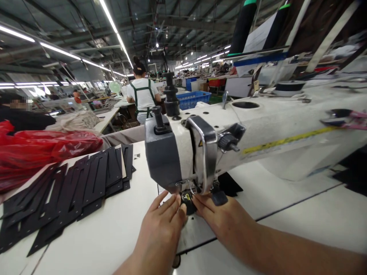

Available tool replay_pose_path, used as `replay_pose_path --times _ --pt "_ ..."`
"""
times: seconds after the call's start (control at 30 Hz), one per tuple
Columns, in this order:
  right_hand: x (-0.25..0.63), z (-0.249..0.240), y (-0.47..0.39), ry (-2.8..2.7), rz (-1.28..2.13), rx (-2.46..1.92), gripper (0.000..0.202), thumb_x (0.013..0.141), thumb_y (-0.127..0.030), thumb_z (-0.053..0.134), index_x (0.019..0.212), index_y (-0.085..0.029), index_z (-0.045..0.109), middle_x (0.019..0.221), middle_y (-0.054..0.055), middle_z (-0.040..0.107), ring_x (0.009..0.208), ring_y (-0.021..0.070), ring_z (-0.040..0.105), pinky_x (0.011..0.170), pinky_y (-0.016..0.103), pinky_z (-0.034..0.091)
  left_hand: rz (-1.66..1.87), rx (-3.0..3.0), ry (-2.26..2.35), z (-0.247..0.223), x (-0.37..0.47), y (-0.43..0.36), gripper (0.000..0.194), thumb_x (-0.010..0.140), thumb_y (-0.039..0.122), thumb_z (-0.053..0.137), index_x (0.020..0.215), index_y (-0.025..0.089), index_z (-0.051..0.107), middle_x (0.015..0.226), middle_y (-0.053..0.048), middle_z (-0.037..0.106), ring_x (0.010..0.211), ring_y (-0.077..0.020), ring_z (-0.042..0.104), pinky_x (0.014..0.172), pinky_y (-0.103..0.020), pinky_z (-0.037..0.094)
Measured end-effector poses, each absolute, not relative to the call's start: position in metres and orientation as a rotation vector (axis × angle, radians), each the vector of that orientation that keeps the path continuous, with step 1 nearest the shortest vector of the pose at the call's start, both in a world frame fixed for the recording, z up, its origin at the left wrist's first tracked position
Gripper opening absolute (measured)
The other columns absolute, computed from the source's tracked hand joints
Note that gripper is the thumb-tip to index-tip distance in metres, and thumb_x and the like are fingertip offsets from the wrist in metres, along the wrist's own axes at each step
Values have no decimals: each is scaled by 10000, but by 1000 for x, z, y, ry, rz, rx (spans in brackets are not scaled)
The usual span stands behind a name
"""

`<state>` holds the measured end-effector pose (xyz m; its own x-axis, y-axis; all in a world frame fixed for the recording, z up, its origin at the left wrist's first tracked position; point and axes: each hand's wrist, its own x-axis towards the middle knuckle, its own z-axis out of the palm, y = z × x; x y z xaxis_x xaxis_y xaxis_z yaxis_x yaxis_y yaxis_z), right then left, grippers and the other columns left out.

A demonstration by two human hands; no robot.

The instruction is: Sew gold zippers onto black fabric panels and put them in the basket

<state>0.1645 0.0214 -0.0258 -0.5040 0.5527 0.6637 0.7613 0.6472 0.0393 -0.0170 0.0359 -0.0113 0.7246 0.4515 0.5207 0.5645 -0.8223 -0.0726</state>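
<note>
A white sewing machine [186,152] with a dark grey head cover stands over the white worktop. Under its needle area lies a black piece [191,208], carrying a small patch with yellow marks [187,196]. My left hand [163,225] grips this piece from the left, fingertips close to the presser foot and thumb at its near edge. From the right, my right hand [226,217] holds the same piece, its fingers pressed together near the needle. Both hands hide much of the piece's edges. Behind my right hand, more black material [229,185] shows on the worktop.
Flat black cut pieces [94,177] with slits lie overlapping at left, near a red plastic bag [51,149]. Pink-handled cutters [344,117] rest on the machine arm, above a yellow measuring tape [286,141]. A person [142,91] stands beyond, near a blue crate [193,100].
</note>
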Motion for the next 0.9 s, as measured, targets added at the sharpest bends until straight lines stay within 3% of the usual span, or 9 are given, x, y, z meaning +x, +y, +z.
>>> replay_pose_path --times 0.13,0.4,0.9 --pt "164 -22 25 -2268 -351 -1044 304 774 41 391 730 -161 615 799 62 678 720 168 623 666 252 520 -741 -2747 -846 -12 -17 39 268 912 144 360 931 133 627 1006 -109 674 950 -209 631 896 -418 483" --pt "167 -29 28 -2293 -179 -1093 277 836 -28 413 906 -203 616 904 48 664 868 177 616 743 279 517 -791 -2730 -861 -16 -15 41 259 923 163 371 921 130 628 981 -98 680 936 -206 632 863 -392 491" --pt "165 -33 33 -2246 -81 -1116 264 860 -51 382 813 -200 596 770 34 649 719 150 621 653 243 519 -876 -2707 -872 -15 -14 43 236 915 164 393 810 138 603 898 -89 691 859 -203 649 828 -395 494"
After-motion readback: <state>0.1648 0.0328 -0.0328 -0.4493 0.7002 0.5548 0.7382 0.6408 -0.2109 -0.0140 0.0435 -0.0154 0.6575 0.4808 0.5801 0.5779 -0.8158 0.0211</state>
